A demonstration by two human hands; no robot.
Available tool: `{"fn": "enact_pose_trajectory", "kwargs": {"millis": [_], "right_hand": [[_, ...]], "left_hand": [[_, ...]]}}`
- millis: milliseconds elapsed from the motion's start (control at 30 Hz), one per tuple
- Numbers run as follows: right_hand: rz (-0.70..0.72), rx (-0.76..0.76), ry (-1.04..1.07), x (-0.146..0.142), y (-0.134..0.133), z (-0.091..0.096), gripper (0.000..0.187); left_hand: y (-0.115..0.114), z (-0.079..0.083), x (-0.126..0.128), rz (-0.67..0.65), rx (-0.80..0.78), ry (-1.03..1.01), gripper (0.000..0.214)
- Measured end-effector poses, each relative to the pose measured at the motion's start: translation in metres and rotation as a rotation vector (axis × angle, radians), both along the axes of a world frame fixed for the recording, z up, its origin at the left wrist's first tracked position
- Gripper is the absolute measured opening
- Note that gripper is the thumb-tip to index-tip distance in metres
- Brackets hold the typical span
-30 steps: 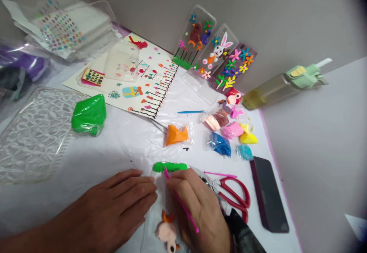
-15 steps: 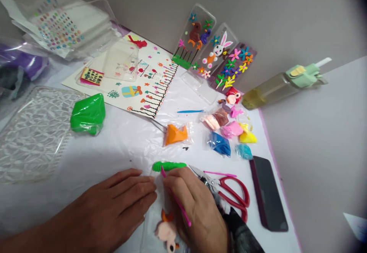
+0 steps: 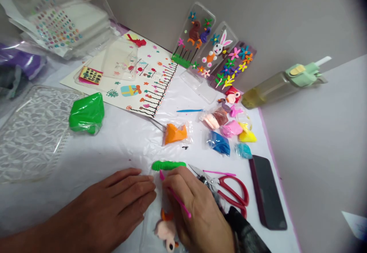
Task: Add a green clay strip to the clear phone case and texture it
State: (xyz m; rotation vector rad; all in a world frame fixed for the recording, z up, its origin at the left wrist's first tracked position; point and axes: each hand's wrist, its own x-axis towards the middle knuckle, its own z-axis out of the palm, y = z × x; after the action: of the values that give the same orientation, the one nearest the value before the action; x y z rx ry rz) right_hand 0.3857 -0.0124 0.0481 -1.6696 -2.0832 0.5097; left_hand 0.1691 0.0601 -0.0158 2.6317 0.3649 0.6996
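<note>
Right hand [image 3: 197, 211] pinches a thin pink tool [image 3: 174, 197] beside a soft green clay strip [image 3: 168, 165].

Hands at a clay-decorated clear case

The right hand [image 3: 197, 211] gripped a pink tool [image 3: 174, 195], tip near a green clay strip [image 3: 168, 165]; the left hand [image 3: 114, 207] lay flat on the clear case [image 3: 150, 222]; red scissors [image 3: 232, 193] rested just right.

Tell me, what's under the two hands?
A clear phone case lies under the left hand and right hand, with a green clay strip and a pink clay animal on it. The hands cover its middle.
</note>
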Motion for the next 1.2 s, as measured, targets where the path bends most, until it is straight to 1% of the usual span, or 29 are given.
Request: {"fn": "enact_pose_trajectory", "kwargs": {"millis": [133,300,433,533,633,900,1067,1133,1200], "right_hand": [[-0.026,0.02,0.027,-0.0003,-0.0011,-0.0002,0.018],[-0.019,-0.021,0.069,-0.0004,-0.0015,0.0007,0.015],[-0.064,0.031,0.078,-0.001,-0.0025,0.0001,0.016],[-0.054,0.063,0.066,-0.0015,-0.0024,-0.0009,0.015],[-0.042,0.063,0.081,-0.0019,-0.0007,-0.0018,0.016],[-0.029,0.039,0.08,-0.0017,0.0011,-0.0049,0.019],[-0.025,-0.028,0.064,-0.0037,-0.0018,-0.0038,0.018],[-0.028,-0.06,0.087,-0.004,-0.0018,-0.0014,0.017],[-0.04,-0.078,0.154,-0.0037,-0.0007,0.0019,0.017]], "left_hand": [[-0.0008,-0.0011,-0.0008,0.001,-0.004,0.002,0.03],[-0.0006,-0.0023,-0.002,-0.01,-0.018,0.012,0.029],[0.0015,0.0011,0.0013,0.009,-0.004,-0.021,0.033],[0.0023,0.0034,0.0028,0.018,0.021,-0.031,0.033],[0.0018,0.0032,0.0029,0.032,-0.001,-0.041,0.031],[0.0014,0.0025,0.0049,0.02,0.023,-0.04,0.034],[0.0028,0.0035,0.0037,0.022,0.019,-0.041,0.033],[0.0039,0.005,0.0035,0.01,0.032,-0.03,0.034],[0.0052,0.0073,0.0043,0.006,0.04,-0.019,0.037]]}}
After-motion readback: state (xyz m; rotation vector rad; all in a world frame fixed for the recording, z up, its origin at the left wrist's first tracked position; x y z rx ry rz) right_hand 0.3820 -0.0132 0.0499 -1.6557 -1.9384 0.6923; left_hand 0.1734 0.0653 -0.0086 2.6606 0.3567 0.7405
